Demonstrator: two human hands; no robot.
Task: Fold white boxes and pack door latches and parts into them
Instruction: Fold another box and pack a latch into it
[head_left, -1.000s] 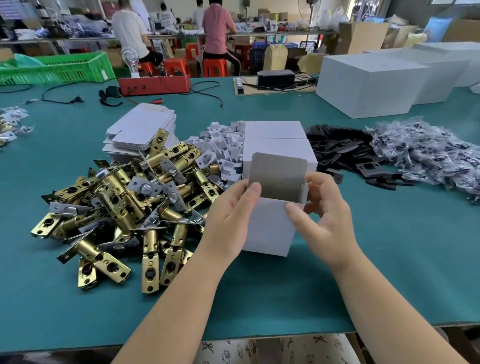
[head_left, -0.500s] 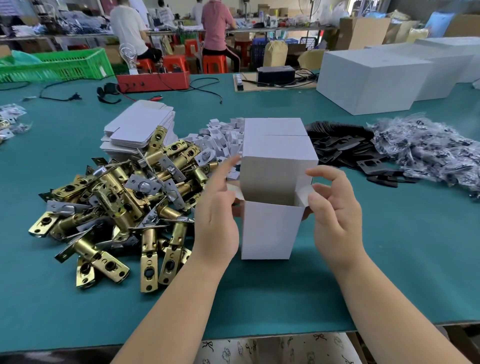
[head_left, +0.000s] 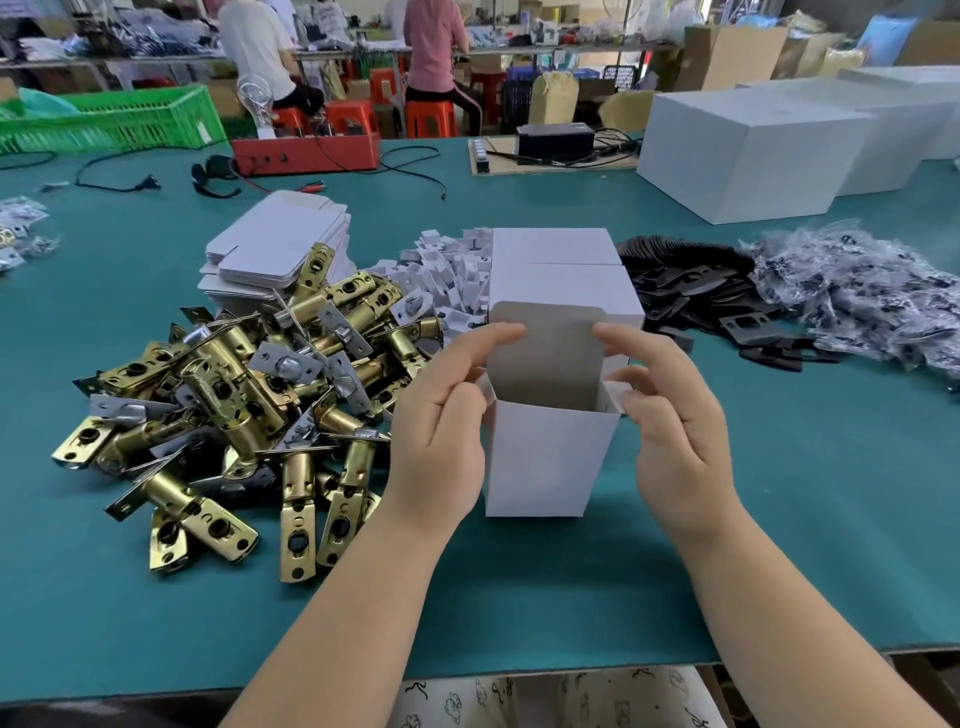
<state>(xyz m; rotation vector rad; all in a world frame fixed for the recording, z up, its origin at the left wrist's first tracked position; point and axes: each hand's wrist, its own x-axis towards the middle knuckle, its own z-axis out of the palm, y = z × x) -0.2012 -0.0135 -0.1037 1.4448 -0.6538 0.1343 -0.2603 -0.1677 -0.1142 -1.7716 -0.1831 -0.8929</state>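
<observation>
Head view, left to right: at nine o'clock a heap of brass-coloured metal door latches (head_left: 223, 415) lies on the teal table mat (head_left: 779, 519), with a stack of flat white cardboard box blanks (head_left: 275, 249) behind it at ten o'clock. At centre stands the small upright white cardboard box (head_left: 545, 457), open-topped, its grey-lined lid flap (head_left: 545, 353) now raised upright again where half a second ago it was folded down. The left hand (head_left: 441, 436) pinches the flap's left edge with thumb and forefinger; the right hand (head_left: 675, 431) holds the right edge likewise, fingers closer in than before. At two o'clock lie black flat metal plates (head_left: 696, 296) and clear plastic bags of parts (head_left: 857, 296).
</observation>
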